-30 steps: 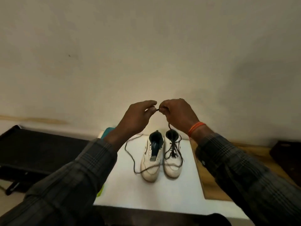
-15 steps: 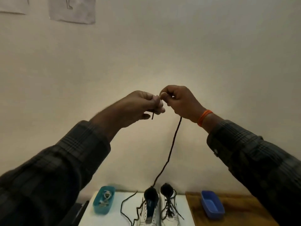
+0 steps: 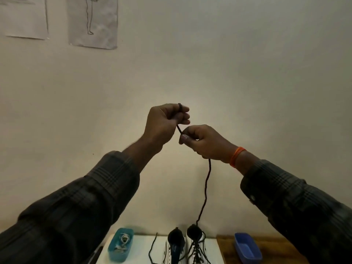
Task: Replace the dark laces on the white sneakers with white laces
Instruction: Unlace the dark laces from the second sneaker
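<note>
Two sketches (image 3: 93, 21) taped to the wall (image 3: 228, 63), top left; the left sheet is cut off by the frame edge.

Teal tray (image 3: 120, 246) sits at bottom left on the white board (image 3: 141, 250), with pale laces (image 3: 122, 241) bunched inside. A loose dark lace end (image 3: 152, 250) trails on the board between the tray and the shoes.

Left hand (image 3: 163, 124) is raised in front of the wall, fingers curled around the dark lace (image 3: 206, 187). One turn of lace loops over the forefinger, and a short stretch runs down and right out of the fist to the other hand.

Right hand (image 3: 204, 141) is just below and right of the left, nearly touching it. Thumb and fingers pinch the same lace. Orange band (image 3: 236, 156) on that wrist. Both sleeves are dark plaid.

From under the right hand the lace hangs nearly straight down, slightly wavy, to the collar of the right sneaker.

Left sneaker (image 3: 175, 246) is white with a dark tongue; can't tell how much lace remains in its eyelets. Right sneaker (image 3: 196, 248) stands touching it, dark lacing still crossed down the front. Both stand on the board with heels toward the wall and are partly cut off by the bottom edge.

Blue tray (image 3: 247, 248) sits to the right on the wooden tabletop (image 3: 226, 250), well apart from the shoes; nothing visible inside it.
</note>
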